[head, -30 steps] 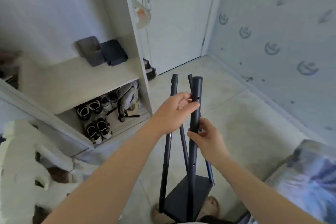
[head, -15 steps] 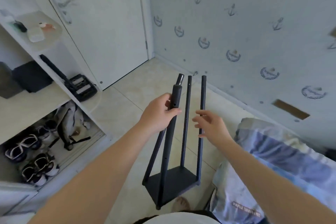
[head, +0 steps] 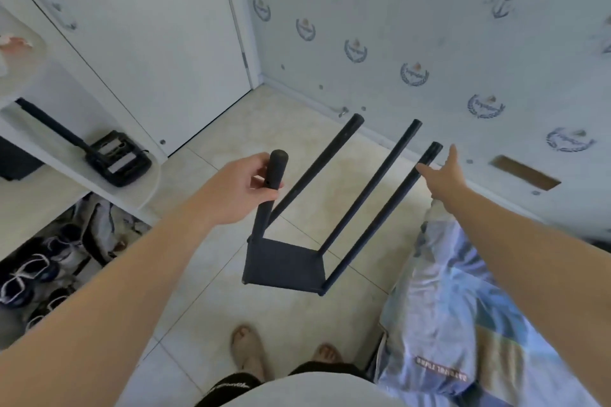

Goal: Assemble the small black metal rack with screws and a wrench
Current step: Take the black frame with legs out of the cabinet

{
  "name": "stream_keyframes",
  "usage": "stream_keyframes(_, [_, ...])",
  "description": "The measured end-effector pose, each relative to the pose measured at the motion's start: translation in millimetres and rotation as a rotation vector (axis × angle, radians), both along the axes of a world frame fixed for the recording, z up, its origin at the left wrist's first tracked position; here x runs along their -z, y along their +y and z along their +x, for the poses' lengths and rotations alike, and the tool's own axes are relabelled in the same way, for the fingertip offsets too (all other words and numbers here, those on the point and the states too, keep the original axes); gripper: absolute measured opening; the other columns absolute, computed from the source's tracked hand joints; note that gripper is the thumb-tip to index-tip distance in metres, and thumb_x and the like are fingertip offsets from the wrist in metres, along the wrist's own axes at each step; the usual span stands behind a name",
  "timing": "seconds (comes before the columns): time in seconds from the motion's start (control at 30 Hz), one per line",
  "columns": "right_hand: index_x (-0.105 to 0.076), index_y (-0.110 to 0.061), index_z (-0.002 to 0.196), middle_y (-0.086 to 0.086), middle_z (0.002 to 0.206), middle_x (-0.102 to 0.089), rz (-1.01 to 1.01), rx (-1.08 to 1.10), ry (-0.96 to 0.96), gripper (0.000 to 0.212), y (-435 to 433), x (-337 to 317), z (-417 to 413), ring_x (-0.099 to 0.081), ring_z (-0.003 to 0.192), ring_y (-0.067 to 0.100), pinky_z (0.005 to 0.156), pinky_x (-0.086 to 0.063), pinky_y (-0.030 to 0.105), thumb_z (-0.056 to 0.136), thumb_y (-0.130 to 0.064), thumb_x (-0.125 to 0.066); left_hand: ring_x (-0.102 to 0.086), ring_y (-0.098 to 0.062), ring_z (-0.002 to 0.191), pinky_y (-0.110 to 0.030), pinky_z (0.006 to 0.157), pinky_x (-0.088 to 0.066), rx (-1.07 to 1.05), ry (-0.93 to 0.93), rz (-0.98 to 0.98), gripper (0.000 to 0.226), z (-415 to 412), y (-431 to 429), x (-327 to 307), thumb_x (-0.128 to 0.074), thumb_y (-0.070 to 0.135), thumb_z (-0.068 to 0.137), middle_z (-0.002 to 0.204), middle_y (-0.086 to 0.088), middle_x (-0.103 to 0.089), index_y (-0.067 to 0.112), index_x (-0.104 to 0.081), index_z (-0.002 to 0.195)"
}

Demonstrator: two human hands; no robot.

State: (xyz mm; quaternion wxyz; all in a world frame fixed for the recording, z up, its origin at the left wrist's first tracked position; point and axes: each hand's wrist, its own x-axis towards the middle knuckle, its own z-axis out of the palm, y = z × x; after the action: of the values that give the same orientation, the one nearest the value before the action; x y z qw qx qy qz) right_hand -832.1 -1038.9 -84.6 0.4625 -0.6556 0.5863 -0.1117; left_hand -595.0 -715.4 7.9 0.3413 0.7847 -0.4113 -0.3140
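Left hand [head: 238, 190] clamped round the nearest post of the small black rack [head: 284, 263], just under the post's rounded top. Right hand [head: 443, 175] spread flat, fingers straight, just beside the top of the rightmost post; touching it or not, impossible to tell. Rack tilted over the tiled floor [head: 215, 307], all four posts leaning away toward the wallpapered wall [head: 429, 26], square shelf plate at the low end; resting on the tiles or lifted clear, hard to say. Close on the right, a blue patterned blanket [head: 463, 307], near the rack's right edge. Directly below, two feet [head: 248, 349]. To the left, a white shelf unit [head: 39, 205] carrying a flat black device [head: 120, 160], with shoes [head: 29, 274] underneath. Behind, a closed white door [head: 148, 43].
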Motion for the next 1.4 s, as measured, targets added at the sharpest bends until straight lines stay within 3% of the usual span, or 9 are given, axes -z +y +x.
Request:
stream_keyframes(0.13, [-0.028,-0.029,0.156,0.004,0.104,-0.061,0.048,0.092,-0.044,0.071,-5.0,13.9,15.5,-0.062,0.081,0.024,0.077,-0.061,0.047,0.096,-0.025,-0.065,-0.070,-0.003,0.100,-0.038,0.096,-0.051,0.062,0.041,0.004,0.030,46.5,1.4,5.5,-0.065,0.030,0.073,0.105,0.016,-0.074,0.041,-0.063,0.100])
stream_keyframes(0.23, [-0.060,-0.018,0.115,0.016,0.100,-0.068,0.030,0.129,-0.031,0.024,2.2,22.1,31.1,-0.064,0.071,0.023,0.062,-0.056,0.036,0.093,-0.014,-0.068,-0.070,-0.005,0.101,-0.041,0.096,-0.052,0.093,0.045,0.018,0.030,82.8,-1.7,19.8,-0.064,0.025,0.075,0.104,0.017,-0.074,0.041,-0.062,0.100])
stream_keyframes(0.3, [-0.062,-0.014,0.095,0.022,0.097,-0.070,0.039,0.132,-0.017,0.011,13.9,29.5,42.0,-0.064,0.064,0.022,0.066,-0.060,0.039,0.092,-0.009,-0.071,-0.070,-0.005,0.100,-0.039,0.095,-0.053,0.098,0.062,0.023,0.033,106.3,-5.9,36.0,-0.064,0.016,0.080,0.103,0.017,-0.073,0.041,-0.060,0.101])
stream_keyframes(0.53, [-0.060,-0.020,0.087,0.009,0.082,-0.072,0.003,-0.012,0.202,0.015,84.6,68.9,93.7,-0.072,0.069,0.024,0.066,-0.061,0.034,0.090,-0.014,-0.074,-0.069,-0.013,0.094,-0.035,0.088,-0.054,-0.005,0.018,0.190,0.019,162.4,-29.7,141.1,-0.066,0.013,0.089,0.102,0.006,-0.072,0.024,-0.063,0.105])
stream_keyframes(0.73, [-0.057,-0.014,0.094,0.004,0.093,-0.057,-0.020,-0.124,0.349,0.013,128.6,154.8,132.9,-0.049,0.073,0.009,0.055,-0.035,0.019,0.091,-0.013,-0.070,-0.064,-0.027,0.092,-0.037,0.076,-0.052,-0.040,-0.040,0.400,0.017,188.5,-18.1,262.2,-0.063,0.006,0.089,0.105,-0.007,-0.070,0.013,-0.063,0.104])
stream_keyframes(0.83, [-0.056,-0.013,0.095,0.004,0.098,-0.052,-0.015,-0.107,0.387,0.012,135.7,193.9,140.6,-0.048,0.080,0.018,0.057,-0.034,0.021,0.092,-0.011,-0.067,-0.064,-0.027,0.084,-0.034,0.067,-0.052,0.013,-0.056,0.447,0.021,191.9,-14.9,311.2,-0.060,0.004,0.089,0.097,-0.007,-0.067,0.018,-0.063,0.104])
stream_keyframes(0.97, [-0.056,-0.011,0.098,0.004,0.101,-0.051,-0.011,-0.075,0.440,0.011,136.5,232.0,142.3,-0.047,0.086,0.020,0.058,-0.034,0.019,0.092,-0.009,-0.065,-0.064,-0.027,0.087,-0.043,0.077,-0.058,0.052,-0.079,0.470,0.019,190.6,-18.6,358.3,-0.060,0.007,0.092,0.099,-0.009,-0.066,0.015,-0.062,0.109])
stream_keyframes(1.17, [-0.053,-0.015,0.098,0.003,0.102,-0.050,0.004,-0.009,0.449,0.014,140.6,262.0,138.1,-0.043,0.073,0.007,0.056,-0.031,0.015,0.093,-0.010,-0.065,-0.056,-0.020,0.078,-0.027,0.059,-0.041,0.169,-0.132,0.380,0.017,166.4,-33.6,388.5,-0.060,0.007,0.092,0.084,0.004,-0.058,0.023,-0.054,0.097])
stream_keyframes(1.4, [-0.060,-0.011,0.131,0.009,0.126,-0.059,0.092,0.040,0.417,0.033,153.1,248.2,133.6,-0.049,0.094,0.017,0.066,-0.037,0.017,0.099,-0.017,-0.059,-0.061,-0.025,0.103,-0.029,0.076,-0.044,0.156,-0.048,0.492,0.031,148.2,-19.6,374.5,-0.054,0.014,0.098,0.117,-0.006,-0.065,0.017,-0.056,0.129])
